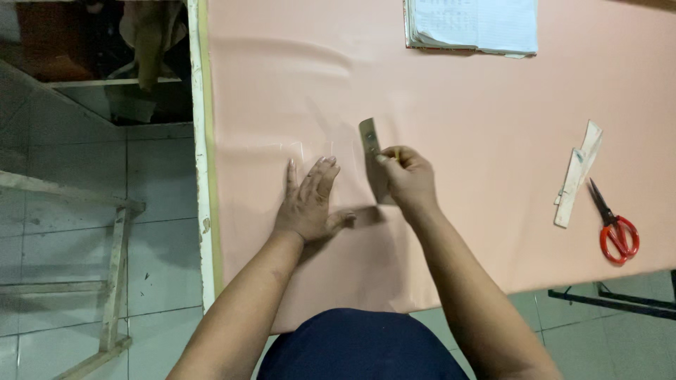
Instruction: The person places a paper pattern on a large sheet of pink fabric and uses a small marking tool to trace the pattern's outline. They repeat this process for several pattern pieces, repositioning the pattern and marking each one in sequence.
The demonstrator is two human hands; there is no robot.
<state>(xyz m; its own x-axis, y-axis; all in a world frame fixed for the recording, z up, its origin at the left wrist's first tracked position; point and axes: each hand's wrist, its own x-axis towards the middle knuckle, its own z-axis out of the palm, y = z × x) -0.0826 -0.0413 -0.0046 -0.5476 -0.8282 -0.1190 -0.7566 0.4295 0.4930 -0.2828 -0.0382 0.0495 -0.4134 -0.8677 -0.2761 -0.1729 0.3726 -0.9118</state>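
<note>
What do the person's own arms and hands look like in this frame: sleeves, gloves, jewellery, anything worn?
Both forearms are bare up to the frame's lower edge, with no sleeves in view. The left hand and right hand wear no gloves; no watch, bracelet or ring can be made out. Between the arms, a dark navy garment covers the person's body.

— How's the left hand?
— Flat, palm down, fingers spread, mid-frame; forearm rising from the lower left.
— And the right hand?
— Just right of it, fingertips pinched together, seemingly a closed grip; forearm from the lower right.
</note>
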